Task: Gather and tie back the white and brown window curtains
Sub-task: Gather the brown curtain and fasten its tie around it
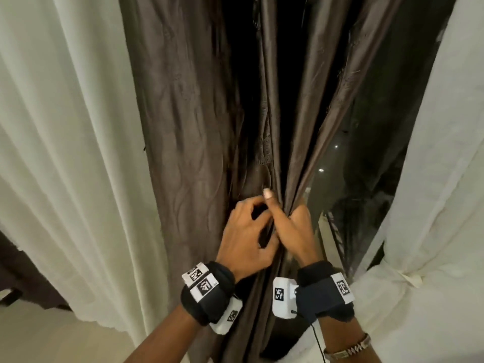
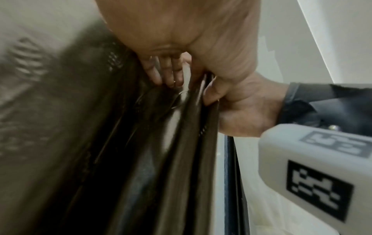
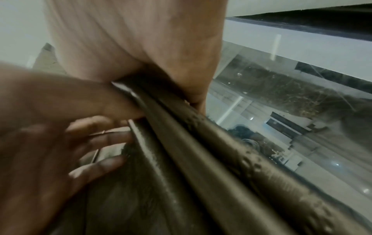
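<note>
The brown curtain (image 1: 183, 113) hangs in the middle, its folds drawn together at hand height. My right hand (image 1: 290, 218) grips the bunched folds from the right, thumb pointing up along them. My left hand (image 1: 255, 221) is right beside it, fingers curled into the folds on the left side. The left wrist view has my left fingers (image 2: 167, 74) pushed into the dark fabric (image 2: 100, 143). In the right wrist view my right hand (image 3: 161, 71) clamps the fabric (image 3: 201, 159). A white curtain (image 1: 65, 127) hangs loose at left. The other white curtain (image 1: 445, 153) at right is cinched by a tie (image 1: 411, 280).
Dark window glass (image 1: 361, 166) shows between the brown curtain and the right white curtain, with small lights outside. A pale floor (image 1: 39, 336) lies at the lower left, and a dark piece of furniture (image 1: 21, 271) stands behind the left curtain's edge.
</note>
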Available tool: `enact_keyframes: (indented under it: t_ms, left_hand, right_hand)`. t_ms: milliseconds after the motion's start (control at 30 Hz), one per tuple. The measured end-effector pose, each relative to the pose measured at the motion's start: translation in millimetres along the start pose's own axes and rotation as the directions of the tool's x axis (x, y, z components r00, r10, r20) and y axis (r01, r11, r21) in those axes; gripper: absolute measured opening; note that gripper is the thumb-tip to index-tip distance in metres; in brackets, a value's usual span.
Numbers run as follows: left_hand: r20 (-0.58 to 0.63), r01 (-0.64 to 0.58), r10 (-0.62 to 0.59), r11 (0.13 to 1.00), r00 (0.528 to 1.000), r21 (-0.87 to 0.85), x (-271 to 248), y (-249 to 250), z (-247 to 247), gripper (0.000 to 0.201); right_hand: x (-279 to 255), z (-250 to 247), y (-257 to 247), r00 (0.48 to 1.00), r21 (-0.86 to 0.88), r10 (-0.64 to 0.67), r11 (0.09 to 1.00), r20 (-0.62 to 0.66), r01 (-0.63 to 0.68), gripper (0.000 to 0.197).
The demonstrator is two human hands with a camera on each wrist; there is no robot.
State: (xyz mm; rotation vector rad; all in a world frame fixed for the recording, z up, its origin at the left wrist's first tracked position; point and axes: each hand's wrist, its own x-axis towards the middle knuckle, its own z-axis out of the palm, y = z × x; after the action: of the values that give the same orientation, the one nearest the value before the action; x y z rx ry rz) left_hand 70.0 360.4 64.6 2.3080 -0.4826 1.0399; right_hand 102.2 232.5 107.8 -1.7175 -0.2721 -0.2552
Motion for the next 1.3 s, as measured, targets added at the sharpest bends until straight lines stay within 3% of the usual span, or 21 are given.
enact_keyframes:
  t_ms: [67, 133, 200, 233, 300, 367, 400, 500, 600, 667, 733, 767, 833, 867, 967, 1033, 1133, 1233, 1300]
  left_hand:
    - [-0.185, -0.014, 0.025, 0.998, 0.982, 0.061, -5, -12, -24, 0.042]
    - [-0.410, -0.010, 0.072, 0.988, 0.909, 0.151, -11, -22, -46, 0.037]
    - [-0.577, 0.075, 0.062, 0.975, 0.814, 0.211, -11, -30, -62, 0.045]
    - [-0.618, 0.147, -0.020, 0.977, 0.786, 0.155, -8, -36, -66, 0.057]
    - [-0.565, 0.313, -0.304, 0.946, 0.767, -0.084, 1, -47, -69, 0.089]
    - [-0.418, 0.415, -0.490, 0.871, 0.765, -0.262, 7, -56, -63, 0.091]
    - [-0.375, 0.410, -0.482, 0.875, 0.792, -0.259, 8, -59, -57, 0.076]
    - [-0.326, 0.230, -0.249, 0.968, 0.912, -0.096, 9, -50, -40, 0.034]
    - [-0.180, 0.094, -0.104, 0.994, 0.978, -0.063, 11, -31, -30, 0.038]
    - [-0.103, 0.012, -0.013, 1.000, 0.995, -0.012, 13, -20, -25, 0.046]
    - [-0.047, -0.054, 0.053, 0.999, 0.997, -0.010, 15, -12, -26, 0.050]
    - [-0.021, -0.064, 0.063, 0.997, 0.998, -0.048, 16, -11, -28, 0.055]
    - [0.007, -0.015, 0.017, 0.975, 1.000, -0.223, 23, -11, -37, 0.062]
    - [-0.015, 0.033, -0.040, 0.945, 0.999, -0.327, 30, -12, -43, 0.058]
    - [-0.145, 0.181, -0.317, 0.798, 0.937, -0.575, 57, -16, -52, 0.039]
    - [-0.134, 0.283, -0.460, 0.724, 0.878, -0.629, 77, -20, -56, 0.049]
    - [0.013, 0.381, -0.520, 0.609, 0.854, -0.695, 103, -23, -64, 0.082]
    - [0.108, 0.345, -0.449, 0.487, 0.887, -0.802, 121, -9, -72, 0.090]
    - [0.088, 0.306, -0.430, 0.472, 0.899, -0.827, 126, 3, -72, 0.097]
  right_hand:
    - [7, 4, 1, 0.991, 0.040, 0.069, 0.997, -0.116, -0.065, 0.070]
    - [11, 2, 5, 0.973, 0.053, 0.133, 0.991, -0.186, -0.125, 0.091]
    - [12, 0, 6, 0.952, 0.084, 0.158, 0.986, -0.260, -0.141, 0.080]
    - [12, -1, 6, 0.947, 0.104, 0.168, 0.984, -0.275, -0.144, 0.077]
    - [9, 0, 5, 0.945, 0.122, 0.199, 0.977, -0.258, -0.173, 0.083]
    - [2, 4, -1, 0.944, 0.074, 0.227, 0.974, -0.239, -0.216, 0.095]
    - [-1, 6, -5, 0.949, 0.056, 0.220, 0.975, -0.227, -0.213, 0.094]
    - [-15, 9, -25, 0.979, 0.041, 0.152, 0.988, -0.135, -0.148, 0.074]
    - [-29, 19, -41, 0.997, 0.072, 0.073, 0.995, -0.006, -0.072, 0.037]
    - [-28, 27, -46, 1.000, 0.059, 0.004, 0.998, 0.025, -0.006, 0.048]
    - [-16, 29, -52, 0.999, 0.027, -0.043, 0.999, -0.008, 0.043, 0.063]
    - [-10, 26, -56, 0.998, 0.026, -0.061, 0.998, -0.012, 0.061, 0.057]
    - [1, 19, -62, 0.998, 0.036, -0.051, 0.998, -0.024, 0.052, 0.025]
    - [6, 14, -65, 0.999, 0.065, -0.040, 0.997, -0.029, 0.042, 0.011]
    - [14, 4, -65, 0.998, 0.121, -0.048, 0.991, -0.032, 0.052, 0.016]
    - [16, -1, -64, 1.000, 0.192, -0.018, 0.981, 0.003, 0.017, 0.002]
    - [21, -1, -57, 0.998, 0.242, 0.018, 0.970, 0.063, -0.032, 0.031]
    - [27, -1, -54, 0.994, 0.275, 0.051, 0.958, 0.101, -0.077, 0.049]
    - [28, -1, -55, 0.994, 0.285, 0.029, 0.957, 0.102, -0.058, 0.056]
